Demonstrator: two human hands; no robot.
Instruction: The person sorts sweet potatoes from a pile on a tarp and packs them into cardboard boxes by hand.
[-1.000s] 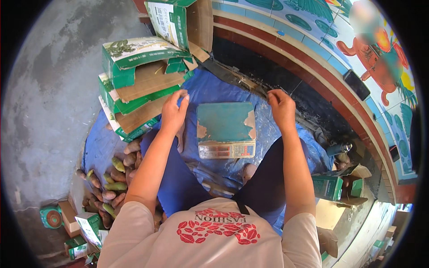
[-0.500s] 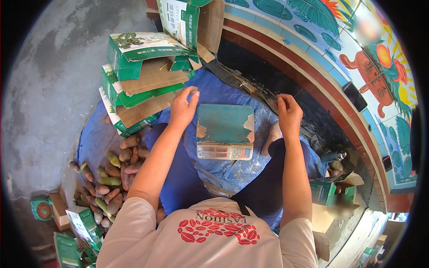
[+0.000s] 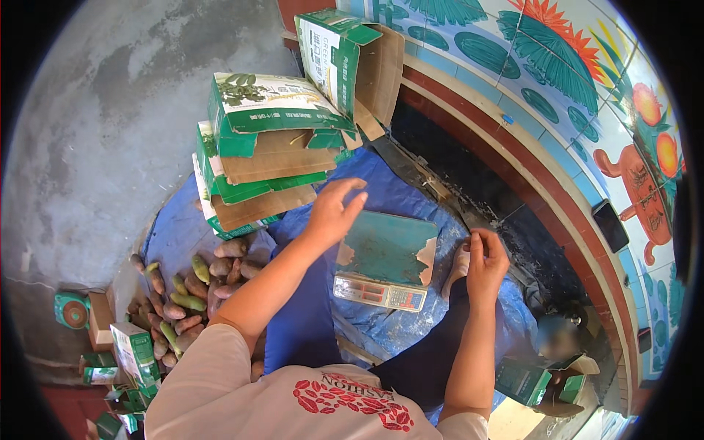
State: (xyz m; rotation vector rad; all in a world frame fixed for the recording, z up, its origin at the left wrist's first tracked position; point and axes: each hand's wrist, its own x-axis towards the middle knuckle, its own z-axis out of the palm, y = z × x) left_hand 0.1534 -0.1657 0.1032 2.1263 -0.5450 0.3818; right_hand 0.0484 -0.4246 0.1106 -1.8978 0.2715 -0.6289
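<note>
A flat electronic weighing scale [image 3: 386, 248] with a worn teal platform rests on the blue tarp, between my legs. Its keypad and display panel [image 3: 380, 292] face me, and the platform carries nothing. My left hand [image 3: 334, 213] hovers at the scale's upper left corner, thumb and fingers apart, holding nothing. Beyond the right edge of the scale is my right hand [image 3: 487, 268], raised, its fingers curled in toward the thumb with nothing visible in them. Neither hand seems to touch the scale.
Green and white cartons [image 3: 279, 103] stand stacked at the upper left, flaps open. A pile of brown and green root vegetables [image 3: 187, 301] lies left of my leg. More cartons [image 3: 136, 356] are at the lower left and an open box [image 3: 546, 385] at the lower right. A phone [image 3: 610, 225] rests on the tiled ledge.
My view has shifted, so the scale and cartons appear lower and further right. My left hand has come closer to the scale's upper left corner with fingers spread. The platform stays bare.
</note>
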